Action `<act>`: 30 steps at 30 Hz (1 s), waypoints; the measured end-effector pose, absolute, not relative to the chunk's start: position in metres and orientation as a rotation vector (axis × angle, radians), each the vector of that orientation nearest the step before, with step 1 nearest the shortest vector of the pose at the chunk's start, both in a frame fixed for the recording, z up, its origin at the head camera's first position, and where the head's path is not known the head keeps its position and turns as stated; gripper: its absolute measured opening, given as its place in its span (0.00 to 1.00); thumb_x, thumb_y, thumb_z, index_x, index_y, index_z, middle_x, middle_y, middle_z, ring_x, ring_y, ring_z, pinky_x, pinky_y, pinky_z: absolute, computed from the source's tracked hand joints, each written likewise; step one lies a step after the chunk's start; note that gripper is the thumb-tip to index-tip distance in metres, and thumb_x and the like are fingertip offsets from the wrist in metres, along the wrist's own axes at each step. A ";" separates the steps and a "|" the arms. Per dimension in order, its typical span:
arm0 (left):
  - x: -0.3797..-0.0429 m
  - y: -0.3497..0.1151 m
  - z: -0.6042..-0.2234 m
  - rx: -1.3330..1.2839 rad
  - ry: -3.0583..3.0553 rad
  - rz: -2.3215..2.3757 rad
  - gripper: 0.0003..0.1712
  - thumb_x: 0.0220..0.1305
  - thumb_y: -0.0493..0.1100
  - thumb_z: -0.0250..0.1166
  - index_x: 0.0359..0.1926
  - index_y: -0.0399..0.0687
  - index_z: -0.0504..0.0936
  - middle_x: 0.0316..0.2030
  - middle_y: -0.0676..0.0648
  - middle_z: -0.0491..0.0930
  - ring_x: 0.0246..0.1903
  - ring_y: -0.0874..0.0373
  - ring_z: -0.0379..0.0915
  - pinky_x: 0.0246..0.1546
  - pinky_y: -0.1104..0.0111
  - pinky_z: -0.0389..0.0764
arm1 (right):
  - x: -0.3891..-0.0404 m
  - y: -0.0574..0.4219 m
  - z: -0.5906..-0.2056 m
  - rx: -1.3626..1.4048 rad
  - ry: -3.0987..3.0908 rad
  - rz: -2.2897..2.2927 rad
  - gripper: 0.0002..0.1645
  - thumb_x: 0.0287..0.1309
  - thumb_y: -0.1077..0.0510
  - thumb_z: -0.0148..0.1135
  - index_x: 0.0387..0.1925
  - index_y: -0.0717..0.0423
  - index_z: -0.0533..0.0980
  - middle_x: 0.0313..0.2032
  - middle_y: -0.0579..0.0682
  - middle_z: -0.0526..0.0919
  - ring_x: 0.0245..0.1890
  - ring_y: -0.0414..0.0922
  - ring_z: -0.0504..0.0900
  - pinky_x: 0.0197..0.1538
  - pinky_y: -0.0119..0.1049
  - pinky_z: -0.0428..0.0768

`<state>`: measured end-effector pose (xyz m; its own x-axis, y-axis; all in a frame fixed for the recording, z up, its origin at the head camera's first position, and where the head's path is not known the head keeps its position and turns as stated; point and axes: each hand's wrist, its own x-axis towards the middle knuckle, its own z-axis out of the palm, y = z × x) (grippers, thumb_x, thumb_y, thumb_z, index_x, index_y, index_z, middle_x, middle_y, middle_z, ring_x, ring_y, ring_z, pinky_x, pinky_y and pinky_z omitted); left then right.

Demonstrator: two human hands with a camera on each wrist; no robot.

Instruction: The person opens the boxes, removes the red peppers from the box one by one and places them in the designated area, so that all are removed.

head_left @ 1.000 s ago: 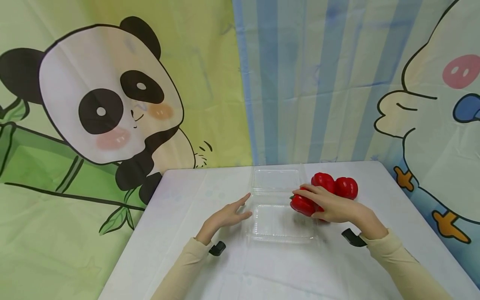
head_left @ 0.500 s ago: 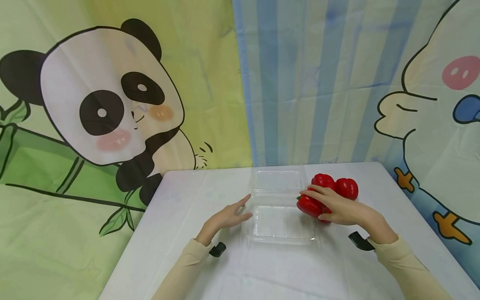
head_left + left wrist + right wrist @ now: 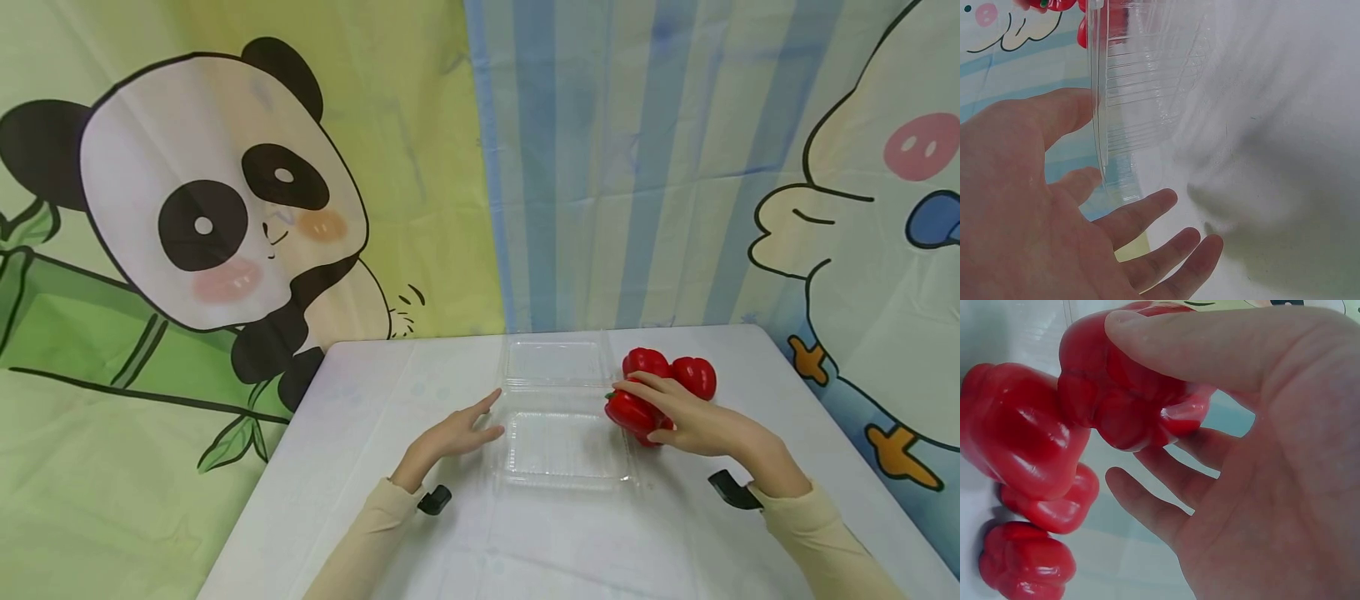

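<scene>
My right hand grips a red bell pepper with a green stem, thumb on one side and fingers on the other. Another red bell pepper sits right beside the held one, mostly hidden in the head view. My left hand has its fingers spread and relaxed at the left side of a clear plastic clamshell box. Its thumb and index fingertips meet or nearly meet the box edge in the left wrist view. The box lies open, its lid folded back away from me.
Two more red bell peppers, one nearer the box lid and one farther right, sit behind my right hand. Everything stands on a white-covered table. Printed curtains hang behind the table's far edge.
My right hand has moved right with the held bell pepper, from over the box toward its right edge. The left hand and the box have stayed put.
</scene>
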<state>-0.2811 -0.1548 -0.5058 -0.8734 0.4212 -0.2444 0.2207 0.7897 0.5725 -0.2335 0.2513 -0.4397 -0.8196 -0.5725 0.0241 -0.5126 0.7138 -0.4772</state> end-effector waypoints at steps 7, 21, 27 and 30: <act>-0.281 -0.155 -0.506 0.492 2.618 0.777 0.42 0.72 0.62 0.56 0.80 0.69 0.47 0.72 0.39 0.67 0.71 0.36 0.62 0.68 0.38 0.65 | -0.229 0.258 -0.440 -0.854 2.815 -0.759 0.56 0.45 0.59 0.79 0.74 0.44 0.60 0.72 0.62 0.60 0.69 0.66 0.59 0.48 0.58 0.86; -0.280 -0.154 -0.503 0.520 2.599 0.803 0.43 0.73 0.62 0.56 0.80 0.66 0.47 0.72 0.37 0.66 0.71 0.36 0.62 0.69 0.39 0.65 | -0.221 0.273 -0.440 -0.829 2.846 -0.826 0.56 0.44 0.57 0.81 0.74 0.46 0.61 0.72 0.63 0.60 0.69 0.67 0.58 0.46 0.53 0.87; -0.279 -0.156 -0.504 0.537 2.598 0.807 0.43 0.73 0.62 0.55 0.81 0.63 0.47 0.72 0.37 0.66 0.71 0.36 0.62 0.69 0.39 0.65 | -0.219 0.281 -0.443 -0.839 2.882 -0.823 0.55 0.45 0.55 0.81 0.73 0.46 0.62 0.70 0.62 0.61 0.68 0.65 0.60 0.46 0.52 0.87; -0.279 -0.155 -0.504 0.533 2.596 0.815 0.43 0.73 0.61 0.56 0.81 0.63 0.47 0.72 0.36 0.65 0.71 0.36 0.62 0.68 0.39 0.65 | -0.217 0.286 -0.444 -0.844 2.897 -0.835 0.54 0.45 0.56 0.81 0.72 0.47 0.62 0.70 0.62 0.62 0.67 0.65 0.60 0.45 0.50 0.87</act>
